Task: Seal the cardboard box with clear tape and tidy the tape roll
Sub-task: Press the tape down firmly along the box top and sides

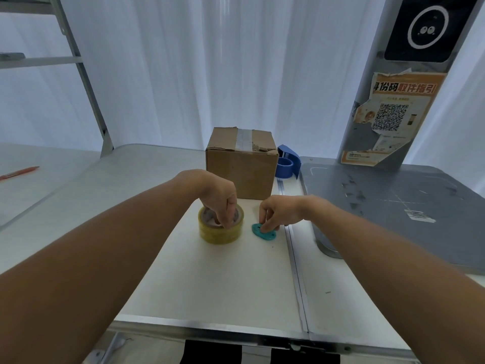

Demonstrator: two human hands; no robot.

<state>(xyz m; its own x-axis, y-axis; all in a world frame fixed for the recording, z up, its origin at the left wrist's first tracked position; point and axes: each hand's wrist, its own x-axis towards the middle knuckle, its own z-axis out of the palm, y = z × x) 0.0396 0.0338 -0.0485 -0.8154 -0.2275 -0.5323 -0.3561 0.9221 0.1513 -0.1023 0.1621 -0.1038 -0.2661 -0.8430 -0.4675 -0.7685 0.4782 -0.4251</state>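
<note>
Gripped the clear tape roll (220, 232) with the left hand (219, 203), fingers curled down into its core and over its rim. Found it lying flat on the table (210, 285), midway between the near and far edges. Pinched a small teal plastic piece (263, 232) with the right hand (278, 212), fingertips pressed together on it, just right of the roll. Noted the cardboard box (241, 164) upright toward the far edge, tape along its top, and a blue dispenser (287, 161) just beside its right side.
</note>
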